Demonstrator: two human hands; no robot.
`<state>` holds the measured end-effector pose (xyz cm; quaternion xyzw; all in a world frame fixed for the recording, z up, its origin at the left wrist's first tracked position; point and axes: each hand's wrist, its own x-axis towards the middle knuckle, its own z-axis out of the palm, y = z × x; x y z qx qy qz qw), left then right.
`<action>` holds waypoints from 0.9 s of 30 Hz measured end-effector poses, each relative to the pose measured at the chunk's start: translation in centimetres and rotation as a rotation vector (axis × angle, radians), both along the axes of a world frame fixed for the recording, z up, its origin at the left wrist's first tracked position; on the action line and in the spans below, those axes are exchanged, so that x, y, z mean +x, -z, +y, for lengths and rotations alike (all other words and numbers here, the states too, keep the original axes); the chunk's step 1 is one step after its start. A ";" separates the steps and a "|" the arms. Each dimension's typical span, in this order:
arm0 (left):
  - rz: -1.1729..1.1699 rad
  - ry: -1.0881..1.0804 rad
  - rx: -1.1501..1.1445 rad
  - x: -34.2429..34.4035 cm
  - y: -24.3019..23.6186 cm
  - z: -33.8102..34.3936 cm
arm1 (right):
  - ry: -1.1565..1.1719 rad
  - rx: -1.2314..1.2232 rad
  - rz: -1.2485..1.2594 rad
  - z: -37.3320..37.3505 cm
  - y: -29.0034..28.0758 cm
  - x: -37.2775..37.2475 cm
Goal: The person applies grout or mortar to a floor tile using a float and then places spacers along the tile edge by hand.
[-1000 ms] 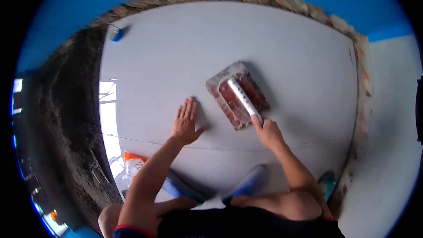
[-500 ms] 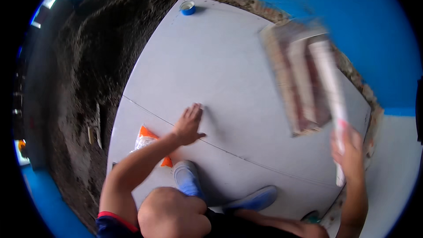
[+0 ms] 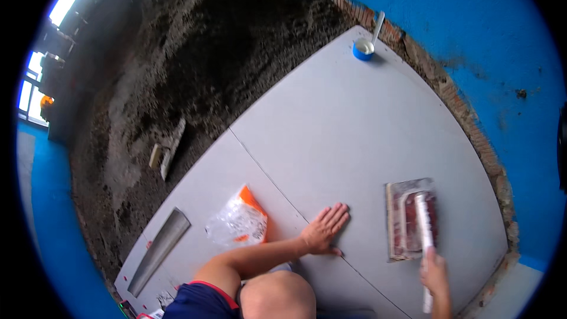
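Item: block tool (image 3: 404,224), rectangular, reddish face with pale, worn borders, white handle (image 3: 423,221). Located over the right part of the pale slab (image 3: 354,130), below the brick edge (image 3: 466,112). Its long axis ran nearly up and down the view; the handle lay along it, tilted slightly, its free end pointing toward the lower edge.

Right hand (image 3: 435,273): closed around the handle, the white end emerging below the fist. Finger placement was blurred and partly hidden; the forearm was cut off by the lower edge. The block's underside was out of sight, so contact with the slab could not be told.

Left hand (image 3: 326,228): empty, palm down across the dark seam (image 3: 266,172), fingers extended and slightly parted toward the upper right, thumb apart.

Nearby: clear and orange plastic bag (image 3: 245,218), crumpled, left of the left hand. Bare knee (image 3: 277,296), hiding the surface beneath it.

Farther left: long grey metal strip (image 3: 159,252), slanted; small clutter at its lower end, hard to make out.

Outlying: trowel (image 3: 172,150) on dark mortar (image 3: 236,53); blue cup (image 3: 363,53) with pale stick (image 3: 378,26), at the slab's upper corner; blue wall (image 3: 425,0).
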<state>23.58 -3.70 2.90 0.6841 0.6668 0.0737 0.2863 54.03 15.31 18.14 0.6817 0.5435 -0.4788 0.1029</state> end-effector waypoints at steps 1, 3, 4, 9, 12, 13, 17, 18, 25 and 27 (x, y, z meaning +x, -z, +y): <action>-0.004 -0.008 0.017 0.2 -0.5 -0.1 | 0.066 0.028 0.114 0.5 -4.3 -1.0; 0.007 -0.027 -0.010 0.4 -0.8 -0.4 | 0.112 0.143 0.317 0.9 -10.3 -3.5; -0.008 -0.037 -0.008 0.5 -0.6 -0.4 | 0.247 0.215 0.426 0.7 -10.0 -1.8; -0.018 -0.060 -0.033 0.5 -0.6 -0.8 | 0.259 0.764 0.352 -2.5 4.3 0.4; -0.047 -0.092 -0.010 0.1 -0.9 -1.3 | -0.105 0.417 -0.028 -2.3 12.6 -3.2; -0.026 -0.105 -0.033 0.1 -1.1 -1.5 | -0.135 0.197 -0.090 -1.4 12.0 -4.7; 0.010 -0.186 -0.112 0.7 -2.0 -0.1 | -0.203 0.380 -0.006 1.2 15.8 -5.5; 0.001 -0.254 -0.144 -0.1 -2.0 0.6 | -0.186 0.264 0.020 1.3 13.8 -7.5; 0.210 -1.206 0.082 -13.1 2.5 3.5 | 0.197 0.020 0.370 3.0 1.6 -12.1; 0.319 -1.149 0.128 -13.5 3.1 3.6 | 0.250 0.086 0.433 4.8 -3.7 -10.2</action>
